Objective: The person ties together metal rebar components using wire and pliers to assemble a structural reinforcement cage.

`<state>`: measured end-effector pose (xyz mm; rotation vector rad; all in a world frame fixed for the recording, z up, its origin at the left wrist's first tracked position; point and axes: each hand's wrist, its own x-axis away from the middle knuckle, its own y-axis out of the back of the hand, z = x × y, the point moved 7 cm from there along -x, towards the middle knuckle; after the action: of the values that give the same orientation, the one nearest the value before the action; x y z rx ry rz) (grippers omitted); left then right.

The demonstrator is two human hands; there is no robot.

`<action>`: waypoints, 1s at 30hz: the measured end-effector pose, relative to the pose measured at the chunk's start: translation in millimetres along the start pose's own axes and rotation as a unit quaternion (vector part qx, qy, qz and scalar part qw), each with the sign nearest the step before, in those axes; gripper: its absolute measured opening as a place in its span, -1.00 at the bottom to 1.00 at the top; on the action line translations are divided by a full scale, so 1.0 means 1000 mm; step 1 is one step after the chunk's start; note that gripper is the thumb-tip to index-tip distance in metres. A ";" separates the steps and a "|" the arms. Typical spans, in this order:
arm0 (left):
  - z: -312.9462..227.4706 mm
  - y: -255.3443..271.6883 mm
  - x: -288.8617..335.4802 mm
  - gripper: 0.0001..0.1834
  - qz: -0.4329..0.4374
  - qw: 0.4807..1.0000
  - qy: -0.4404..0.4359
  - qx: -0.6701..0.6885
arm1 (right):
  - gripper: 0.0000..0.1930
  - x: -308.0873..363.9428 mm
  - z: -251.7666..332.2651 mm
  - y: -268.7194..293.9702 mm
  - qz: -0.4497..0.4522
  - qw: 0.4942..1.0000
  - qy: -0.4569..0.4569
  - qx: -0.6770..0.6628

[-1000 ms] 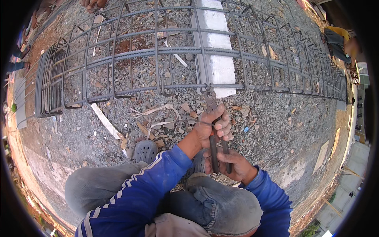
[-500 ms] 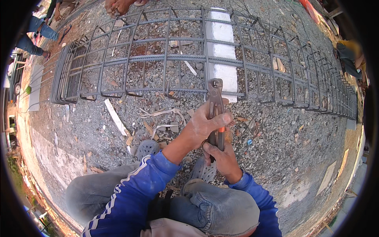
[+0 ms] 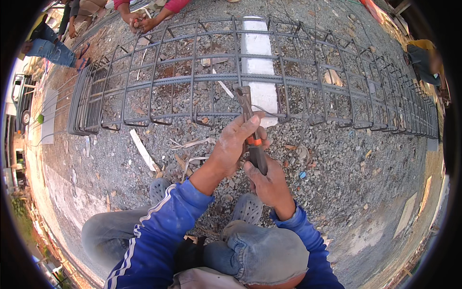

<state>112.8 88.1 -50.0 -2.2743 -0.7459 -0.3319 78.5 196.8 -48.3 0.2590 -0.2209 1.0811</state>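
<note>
A pair of dark steel end-cutting pincers [image 3: 258, 158] with orange bands on the handles points away from me, jaws at the near side of a rebar cage [image 3: 202, 78]. My left hand [image 3: 232, 144] is closed round the upper handles, thumb along the top. Lower down, my right hand [image 3: 270, 184] grips the handle ends. The pincer head overlaps the cage's near bars in the view; I cannot tell whether it touches them. A thin dark wire [image 3: 263, 109] shows beside the head, its ends unclear. Under the cage lies a white block-like beam [image 3: 260, 65].
Gravel [image 3: 337, 178] with wood scraps and pale strips covers the ground. A co-worker's hands [image 3: 139, 23] are at the cage's far left side. Another person's legs [image 3: 57, 50] stand at far left; someone is at far right [image 3: 426, 60]. My shoes [image 3: 248, 208] are close below my hands.
The pincers have turned, their head tilting left, and the orange bands show more. My view has shifted slightly. More of the co-worker's hands and red sleeves has come into sight at the top.
</note>
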 end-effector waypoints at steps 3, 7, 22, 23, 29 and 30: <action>0.000 0.005 -0.002 -0.37 -0.046 0.999 0.005 0.010 | -0.73 0.000 0.013 -0.001 -0.057 0.995 0.028 0.080; -0.018 -0.007 -0.004 -0.40 0.003 0.946 -0.062 -0.318 | -0.64 0.002 0.024 0.011 -0.157 0.965 0.105 0.181; -0.154 -0.037 0.015 -0.53 0.038 0.889 -0.260 -0.376 | -0.40 -0.031 0.043 0.015 -0.236 0.907 0.143 0.317; -0.170 -0.037 0.015 -0.53 0.038 0.876 -0.285 -0.387 | -0.40 -0.037 0.047 0.020 -0.258 0.893 0.136 0.342; -0.176 -0.015 0.031 -0.60 0.061 0.762 -0.384 -0.517 | -0.51 -0.057 0.087 0.065 -0.263 0.900 0.190 0.291; -0.166 -0.013 0.038 -0.63 0.081 0.733 -0.400 -0.544 | -0.49 -0.066 0.092 0.067 -0.205 0.967 0.119 0.091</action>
<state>131.8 -4.7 92.5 -3.6669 -0.8511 0.5203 -15.8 142.3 25.1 0.3190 0.1459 0.7115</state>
